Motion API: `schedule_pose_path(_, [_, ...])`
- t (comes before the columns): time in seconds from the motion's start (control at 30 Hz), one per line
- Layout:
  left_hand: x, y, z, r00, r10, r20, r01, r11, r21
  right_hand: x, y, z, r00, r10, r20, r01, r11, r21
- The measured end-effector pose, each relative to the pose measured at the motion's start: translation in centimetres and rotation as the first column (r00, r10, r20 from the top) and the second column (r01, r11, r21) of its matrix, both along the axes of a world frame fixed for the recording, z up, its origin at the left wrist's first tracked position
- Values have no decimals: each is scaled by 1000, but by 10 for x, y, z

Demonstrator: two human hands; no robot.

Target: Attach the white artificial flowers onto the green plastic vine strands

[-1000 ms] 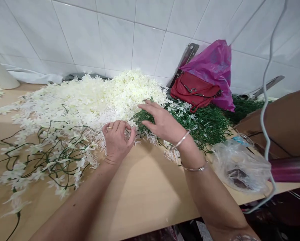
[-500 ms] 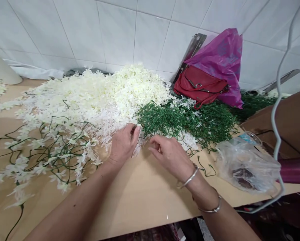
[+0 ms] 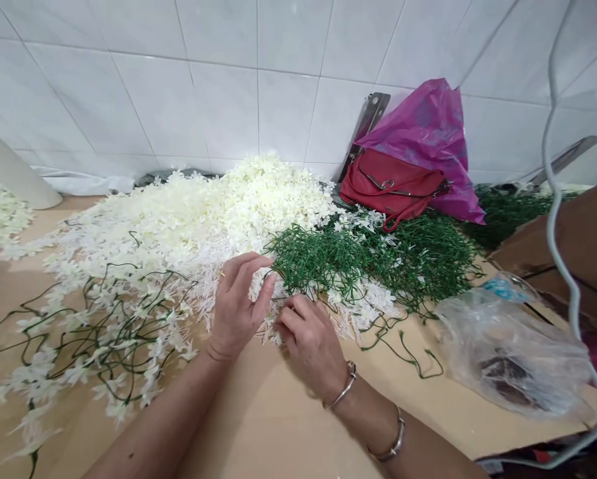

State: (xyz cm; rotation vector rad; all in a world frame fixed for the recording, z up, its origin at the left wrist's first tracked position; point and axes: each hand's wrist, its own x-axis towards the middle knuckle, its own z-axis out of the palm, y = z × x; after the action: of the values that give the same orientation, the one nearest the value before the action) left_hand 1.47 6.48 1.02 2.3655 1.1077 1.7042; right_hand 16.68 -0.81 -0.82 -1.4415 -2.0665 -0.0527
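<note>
My left hand (image 3: 241, 299) is at the front edge of a heap of white artificial flowers (image 3: 219, 206). Its thumb and fingers stand apart, and white petals show behind the gap. Close beside it, my right hand (image 3: 311, 342) has its fingertips closed together low over some white petals. What lies between those fingertips is hidden. Just beyond both hands is a tangled pile of green plastic stems (image 3: 323, 256). Loose white blossoms on dark green stems (image 3: 123, 326) spread over the table to the left of my left hand.
A red handbag (image 3: 391, 183) leans on a purple plastic bag (image 3: 428, 126) by the tiled wall. A clear plastic bag (image 3: 518, 352) lies at the right, with a grey cable (image 3: 552, 179) hanging in front. Behind it stands a cardboard box (image 3: 568, 246).
My left hand's thumb and fingers have spread apart. My right hand has moved left and down to the petals, and its fingers have closed. The camera view has shifted slightly.
</note>
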Motion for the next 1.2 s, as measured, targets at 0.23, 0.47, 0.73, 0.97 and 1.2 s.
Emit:
schedule_pose_path(0.23, [19,4,19,998,26,-64,-32,995,-92,1,7,-12,999,26,-34,-28,998,-56])
schedule_pose_path(0.47, [43,26,26,997,82,-12,-82,959,-271,-4,14,-15,999,28,-16,-29,998,-63])
schedule_pose_path(0.73, [22,9,50,952,172,251,-104,959,-264,-2,19,-6,1000,-23,-3,22,997,-73])
schedule_pose_path(0.97, [-11,-31,42,883,164,440,30,915,-402,3,24,-2,997,-30,-76,23,995,-97])
schedule_pose_path(1.2, [-27,-56,12,802,168,573,227,802,-552,26,18,8,986,50,-159,-68,992,-107])
